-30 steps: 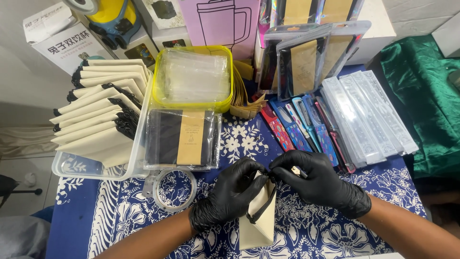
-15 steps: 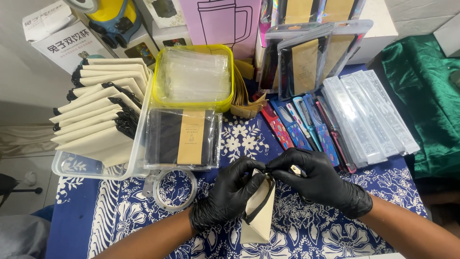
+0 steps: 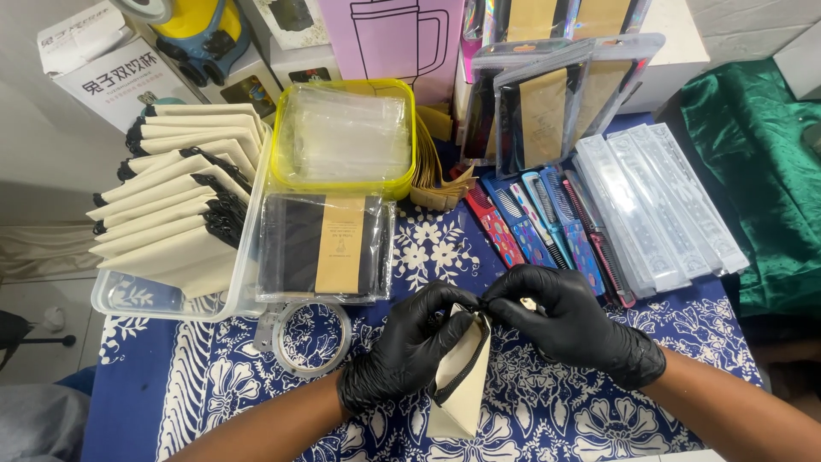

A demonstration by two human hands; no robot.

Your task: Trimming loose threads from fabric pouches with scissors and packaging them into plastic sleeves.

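Nearest to us, both hands wear black gloves and meet over a cream pouch (image 3: 462, 376) with a black zip edge, which hangs tilted with its lower corner down on the worktop (image 3: 214, 385), a surface covered in a blue and white floral cloth. Our left hand (image 3: 410, 346) is curled around the pouch's upper left side, and our right hand (image 3: 564, 321) pinches its top corner, so the fingertips of the two hands touch there, both clamped on the pouch. Just left of the hands lies a clear tape roll (image 3: 306, 335), flat on the cloth. Beyond it sits a clear packet (image 3: 329, 248) holding a black item with a tan paper band. To the left, a clear tray (image 3: 128, 295) carries a fanned stack of cream pouches (image 3: 171, 222). To the right of the packet, coloured combs (image 3: 539, 222) lie side by side, with long clear cases (image 3: 654, 205) next to them. Farther back stands a yellow tub (image 3: 342, 137) filled with clear bags, and upright packets (image 3: 547, 103) lean behind the combs. A green cloth (image 3: 761, 171) lies at the far right.
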